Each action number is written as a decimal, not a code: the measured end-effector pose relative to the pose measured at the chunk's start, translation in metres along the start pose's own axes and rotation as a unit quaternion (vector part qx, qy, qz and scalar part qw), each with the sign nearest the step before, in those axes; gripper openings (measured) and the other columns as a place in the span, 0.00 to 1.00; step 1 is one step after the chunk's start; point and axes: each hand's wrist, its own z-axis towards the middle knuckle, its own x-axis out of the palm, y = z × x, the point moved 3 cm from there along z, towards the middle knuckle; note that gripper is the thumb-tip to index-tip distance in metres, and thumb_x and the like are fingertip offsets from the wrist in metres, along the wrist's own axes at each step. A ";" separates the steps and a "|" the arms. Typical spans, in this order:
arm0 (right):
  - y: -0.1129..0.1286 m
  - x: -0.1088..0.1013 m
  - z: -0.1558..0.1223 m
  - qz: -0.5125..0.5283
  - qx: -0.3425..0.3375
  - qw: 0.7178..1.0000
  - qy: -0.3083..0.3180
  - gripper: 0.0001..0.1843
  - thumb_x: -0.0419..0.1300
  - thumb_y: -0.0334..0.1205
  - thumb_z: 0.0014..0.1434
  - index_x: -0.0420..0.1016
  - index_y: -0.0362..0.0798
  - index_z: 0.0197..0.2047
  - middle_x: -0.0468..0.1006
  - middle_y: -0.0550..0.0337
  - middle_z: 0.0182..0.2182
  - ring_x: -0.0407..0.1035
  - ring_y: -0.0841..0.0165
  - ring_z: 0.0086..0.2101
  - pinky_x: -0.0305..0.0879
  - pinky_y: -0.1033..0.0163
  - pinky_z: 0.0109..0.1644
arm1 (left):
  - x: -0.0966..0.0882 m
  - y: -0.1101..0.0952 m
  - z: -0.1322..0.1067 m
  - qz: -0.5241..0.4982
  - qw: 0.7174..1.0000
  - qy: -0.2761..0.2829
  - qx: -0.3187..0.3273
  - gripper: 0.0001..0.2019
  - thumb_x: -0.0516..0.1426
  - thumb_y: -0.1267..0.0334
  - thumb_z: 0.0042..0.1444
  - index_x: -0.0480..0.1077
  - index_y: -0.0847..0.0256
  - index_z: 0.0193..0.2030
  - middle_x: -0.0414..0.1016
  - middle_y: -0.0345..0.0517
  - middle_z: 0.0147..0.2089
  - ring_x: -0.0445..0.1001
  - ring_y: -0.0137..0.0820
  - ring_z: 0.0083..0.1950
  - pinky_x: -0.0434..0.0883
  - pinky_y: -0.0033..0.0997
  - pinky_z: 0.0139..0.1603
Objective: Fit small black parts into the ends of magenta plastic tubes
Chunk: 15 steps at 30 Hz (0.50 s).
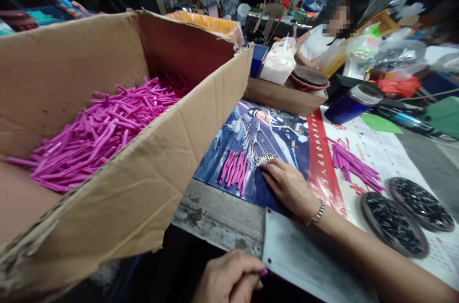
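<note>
At the bottom centre, my left hand (229,278) is closed round a pink plastic piece, whose end (263,272) pokes out past the fingertips; the rest of it is hidden. My right hand (292,189), with a beaded bracelet on the wrist, bends its fingers together at a small pile of shiny metal rings or nuts (264,158). Whatever its fingertips hold is hidden. Left of that pile lies a row of slim pink plastic pieces (234,170) on the printed poster sheet (211,162). Another pink bunch (355,165) lies to the right.
A tall cardboard box (172,169) with many pink pieces (114,124) stands at left. Two round dishes (423,251) of dark parts lie at right. Behind are a blue cup (349,104) and a wooden board (287,97). Two other people sit beyond.
</note>
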 end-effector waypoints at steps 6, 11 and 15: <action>-0.002 -0.003 -0.006 -0.005 -0.006 1.000 0.015 0.16 0.46 0.34 0.72 0.75 0.44 0.42 0.76 0.49 0.38 0.71 0.62 0.37 0.68 0.57 0.42 | 0.010 -0.004 -0.002 -0.018 1.000 0.013 0.004 0.09 0.53 0.72 0.63 0.75 0.62 0.41 0.81 0.45 0.27 0.79 0.27 0.26 0.75 0.18 0.30; -0.002 -0.007 -0.019 0.000 0.001 0.999 0.034 0.11 0.50 0.34 0.70 0.73 0.47 0.38 0.75 0.53 0.36 0.71 0.63 0.35 0.67 0.59 0.42 | 0.016 -0.007 -0.005 -0.014 1.000 0.024 -0.015 0.09 0.54 0.73 0.61 0.76 0.62 0.39 0.81 0.44 0.26 0.79 0.28 0.25 0.75 0.18 0.28; -0.006 -0.007 -0.020 0.023 -0.001 0.999 0.039 0.10 0.52 0.33 0.67 0.69 0.48 0.34 0.74 0.54 0.33 0.71 0.64 0.32 0.67 0.60 0.39 | 0.026 -0.005 -0.011 -0.030 0.997 0.046 -0.047 0.10 0.56 0.75 0.57 0.79 0.63 0.38 0.83 0.47 0.27 0.81 0.29 0.26 0.76 0.20 0.29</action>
